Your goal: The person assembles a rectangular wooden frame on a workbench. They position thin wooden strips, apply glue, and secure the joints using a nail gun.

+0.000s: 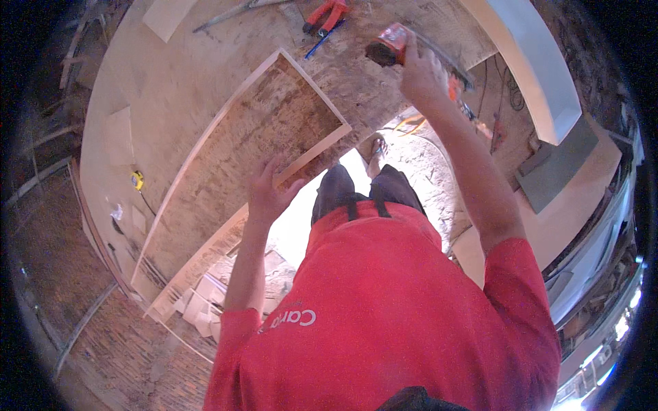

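Observation:
A long, narrow wooden frame (pixel 229 109) made of thin strips lies on the stained worktop, angled from far centre to near left. My left hand (pixel 266 192) straddles its near strip, fingers on the inner side and thumb on the outer side. Raised at the far right of the frame, my right hand (pixel 423 72) is wrapped round a red and dark nail gun (pixel 392 42), slightly blurred. The tool is held above the worktop, apart from the frame; part of it is hidden behind my hand and forearm.
Red-handled pliers (pixel 327 15) and a blue pen (pixel 325 39) lie at the far edge. A yellow tape measure (pixel 137 180) sits left. A curved pale panel (pixel 541 75) stands at the right, near loose cables (pixel 504 85). Wood offcuts (pixel 202 305) lie below the frame.

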Tool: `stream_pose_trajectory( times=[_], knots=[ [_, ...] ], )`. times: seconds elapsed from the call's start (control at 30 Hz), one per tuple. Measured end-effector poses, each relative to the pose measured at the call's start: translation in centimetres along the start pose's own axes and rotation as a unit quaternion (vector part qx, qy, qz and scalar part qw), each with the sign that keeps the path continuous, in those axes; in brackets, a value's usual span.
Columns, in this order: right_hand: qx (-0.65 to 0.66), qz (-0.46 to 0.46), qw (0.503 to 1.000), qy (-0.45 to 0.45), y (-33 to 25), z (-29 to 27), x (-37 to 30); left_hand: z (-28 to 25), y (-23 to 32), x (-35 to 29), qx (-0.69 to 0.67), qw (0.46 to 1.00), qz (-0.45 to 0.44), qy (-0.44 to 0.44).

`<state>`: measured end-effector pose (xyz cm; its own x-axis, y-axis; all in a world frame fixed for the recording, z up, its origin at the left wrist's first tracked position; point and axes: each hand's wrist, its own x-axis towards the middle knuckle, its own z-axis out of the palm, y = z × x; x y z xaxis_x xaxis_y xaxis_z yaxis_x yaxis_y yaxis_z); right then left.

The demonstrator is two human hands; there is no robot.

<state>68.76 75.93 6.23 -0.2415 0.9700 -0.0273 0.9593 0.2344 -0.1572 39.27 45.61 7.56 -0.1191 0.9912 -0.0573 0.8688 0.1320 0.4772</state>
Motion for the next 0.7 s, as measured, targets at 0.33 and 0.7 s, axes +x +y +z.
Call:
stream_pose_trajectory(
  times=[0.33, 0.7],
  knots=[
    [0.014, -0.044, 0.998, 0.051, 0.0, -0.2, -0.7, 0.4, -2.4, -2.0, 0.046, 0.994, -0.065, -0.075],
    [0.391, -0.021, 0.917, -0.073, -6.6, 5.0, -15.5, 0.7, -5.3, 0.9, -0.034, 0.989, 0.011, -0.146]
  ],
)
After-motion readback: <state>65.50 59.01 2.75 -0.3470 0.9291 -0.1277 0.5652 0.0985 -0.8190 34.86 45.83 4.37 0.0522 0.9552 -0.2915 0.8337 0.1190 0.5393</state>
